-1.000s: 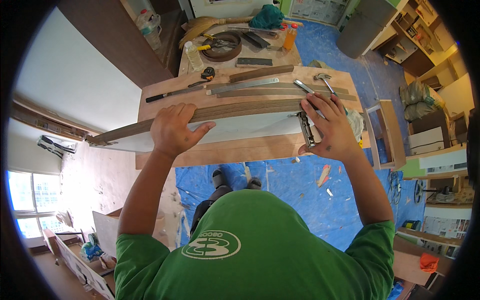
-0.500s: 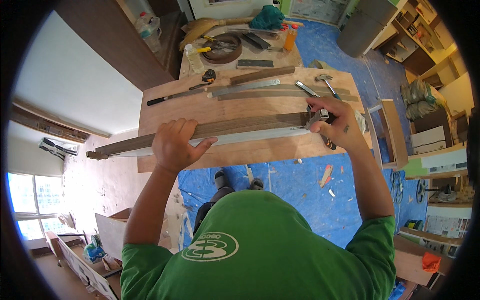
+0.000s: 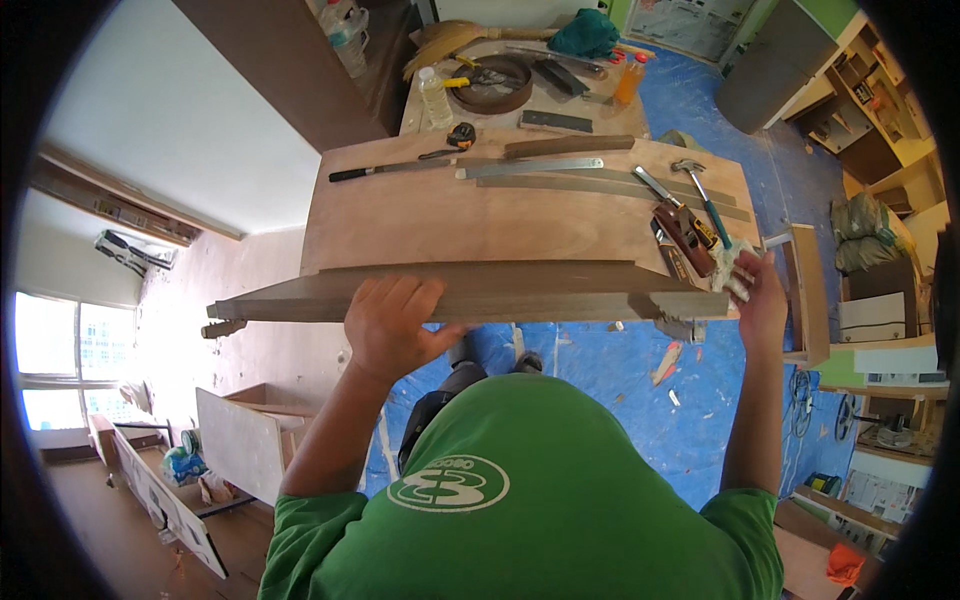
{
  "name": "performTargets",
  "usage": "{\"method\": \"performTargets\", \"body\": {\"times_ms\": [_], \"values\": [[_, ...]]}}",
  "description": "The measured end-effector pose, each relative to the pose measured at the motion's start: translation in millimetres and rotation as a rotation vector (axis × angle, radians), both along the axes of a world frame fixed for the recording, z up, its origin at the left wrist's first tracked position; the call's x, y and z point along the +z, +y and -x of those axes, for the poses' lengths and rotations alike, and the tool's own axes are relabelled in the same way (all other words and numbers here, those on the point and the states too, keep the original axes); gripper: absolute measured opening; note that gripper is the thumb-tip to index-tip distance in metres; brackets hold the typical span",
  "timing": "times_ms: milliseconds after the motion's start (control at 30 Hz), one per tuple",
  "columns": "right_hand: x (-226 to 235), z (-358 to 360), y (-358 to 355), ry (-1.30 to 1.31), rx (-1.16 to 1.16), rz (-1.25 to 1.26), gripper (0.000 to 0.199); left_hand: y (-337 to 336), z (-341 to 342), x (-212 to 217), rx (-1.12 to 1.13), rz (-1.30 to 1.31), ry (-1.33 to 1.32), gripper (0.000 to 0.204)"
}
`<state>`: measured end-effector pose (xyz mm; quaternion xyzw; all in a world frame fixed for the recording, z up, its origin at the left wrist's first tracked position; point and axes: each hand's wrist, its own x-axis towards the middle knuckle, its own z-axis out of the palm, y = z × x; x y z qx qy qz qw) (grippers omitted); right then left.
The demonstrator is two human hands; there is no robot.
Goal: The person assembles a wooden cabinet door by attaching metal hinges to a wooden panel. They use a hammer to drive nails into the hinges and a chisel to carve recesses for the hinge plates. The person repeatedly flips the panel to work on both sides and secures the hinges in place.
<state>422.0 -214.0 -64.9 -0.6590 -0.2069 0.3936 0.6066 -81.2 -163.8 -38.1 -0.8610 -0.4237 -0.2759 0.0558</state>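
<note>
A long brown wood-grain board (image 3: pixel 520 300) lies across the near edge of the worktable, its left end jutting past the tabletop. My left hand (image 3: pixel 393 325) is closed over its near edge, left of the middle. Small metal fittings hang below the board: a brass-coloured one (image 3: pixel 224 328) at the left end and a greyish one (image 3: pixel 682 327) near the right. Past the right end, my right hand (image 3: pixel 760 298) has its fingers curled against a crumpled whitish rag (image 3: pixel 734 262). Beside the rag lie a brown hand plane (image 3: pixel 684 238) and a hammer (image 3: pixel 704 195).
On the plywood tabletop (image 3: pixel 420 220) lie a metal ruler (image 3: pixel 530 169), wood strips and a tape measure (image 3: pixel 461 137). A second table behind bears bottles, a coiled brown band (image 3: pixel 492 85) and a broom. Blue sheeting (image 3: pixel 580 380) covers the floor. A wooden frame (image 3: pixel 803 290) stands right.
The board has tipped so its broad brown face shows, and it sits nearer. My right hand has left the metal fitting at the board's end and moved right to the rag.
</note>
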Motion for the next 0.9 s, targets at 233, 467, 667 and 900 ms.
{"method": "performTargets", "body": {"times_ms": [233, 467, 667, 900], "values": [[-70.6, -1.5, -32.8, 0.584, 0.438, 0.276, 0.057, -54.6, 18.8, -27.1, -0.036, 0.020, -0.031, 0.047], [-66.2, 13.7, -30.9, 0.542, 0.737, 0.378, 0.058, -89.2, 27.2, -35.9, -0.078, 0.123, -0.065, 0.044], [-53.7, 36.5, -23.9, 0.374, 0.914, 0.423, 0.055, -106.3, 26.7, -49.7, -0.058, 0.085, -0.134, 0.043], [-56.6, 33.5, -26.0, 0.369, 0.905, 0.505, 0.056, -113.9, 29.1, -46.3, -0.009, 0.139, -0.153, 0.044]]}}
